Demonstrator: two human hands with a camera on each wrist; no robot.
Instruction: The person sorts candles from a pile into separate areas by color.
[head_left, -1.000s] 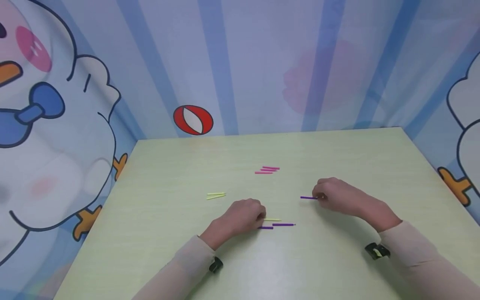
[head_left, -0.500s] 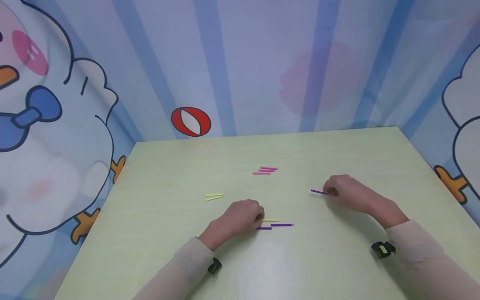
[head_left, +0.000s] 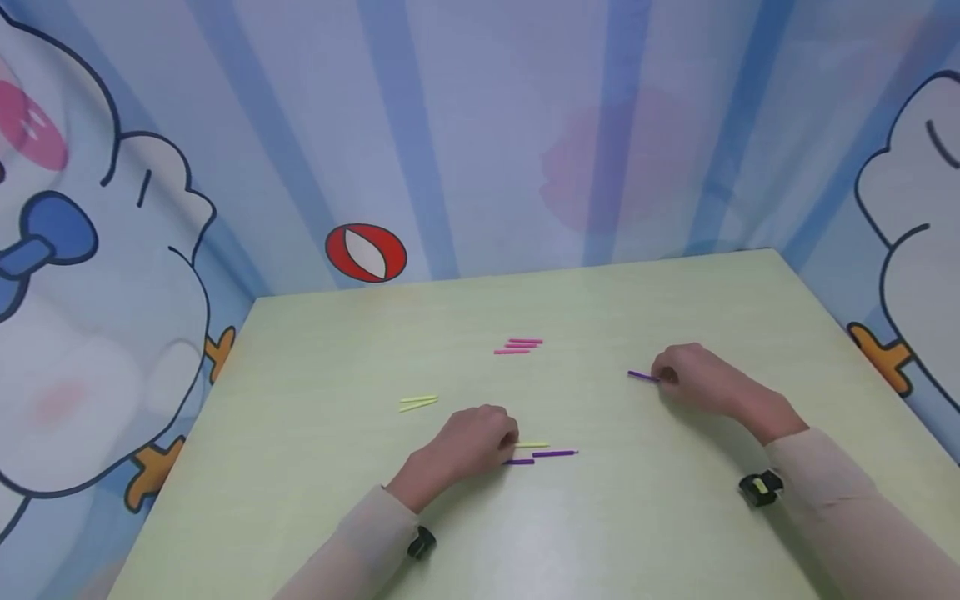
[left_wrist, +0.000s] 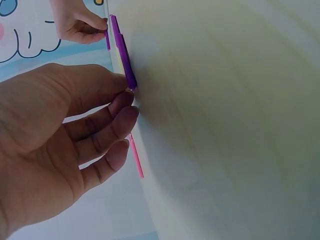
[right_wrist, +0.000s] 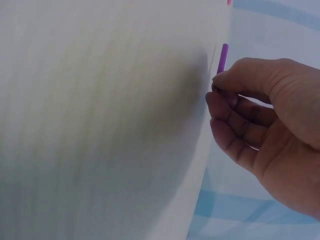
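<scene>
Left hand (head_left: pixel 472 442): one, back uppermost, thumb and fingertips pinching the end of a yellow stick (head_left: pixel 534 445) on the counter (head_left: pixel 600 533), just beside two purple sticks (head_left: pixel 555 453). Right hand (head_left: pixel 697 379): one, well apart, farther forward, fingers bent, thumb and forefinger pinching a third purple stick (head_left: pixel 642 377) that points leftward. Also: three pink sticks (head_left: pixel 522 346), farther back; two yellow sticks (head_left: pixel 420 406), left.

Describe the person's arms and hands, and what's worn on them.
The left hand and right hand are bare, with no gloves or rings showing. The left sleeve and right sleeve are long, plain and pale pinkish beige. A small black device shows by each cuff, left and right. No cables are visible.
</scene>
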